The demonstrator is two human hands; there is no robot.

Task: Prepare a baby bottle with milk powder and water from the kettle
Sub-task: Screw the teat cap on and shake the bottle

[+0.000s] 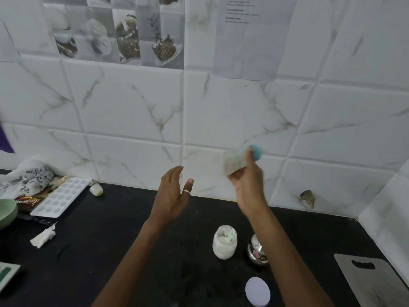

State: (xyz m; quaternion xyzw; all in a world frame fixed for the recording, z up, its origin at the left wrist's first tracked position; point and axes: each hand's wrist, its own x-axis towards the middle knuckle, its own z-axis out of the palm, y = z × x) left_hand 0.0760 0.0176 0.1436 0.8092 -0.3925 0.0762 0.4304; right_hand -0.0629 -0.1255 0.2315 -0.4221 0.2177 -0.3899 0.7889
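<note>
My right hand (249,178) is raised above the black counter (132,240) and grips a baby bottle (238,159) with a teal cap; the bottle is blurred and lies tilted. My left hand (171,193) floats open to its left, fingers spread, a ring on the thumb, holding nothing. Below on the counter stands an open glass jar of white milk powder (224,242) with a pale green scoop inside. A small steel kettle (256,251) sits just right of the jar, partly hidden by my right forearm. A white round lid (257,291) lies nearer to me.
At the left lie a white ice tray (59,197), a chocolate packet (27,201), a green bowl (6,212), patterned cloth (28,177) and a crumpled tissue (43,237). A steel cutting board (374,282) rests at the right. Tiled walls close the back and right corner.
</note>
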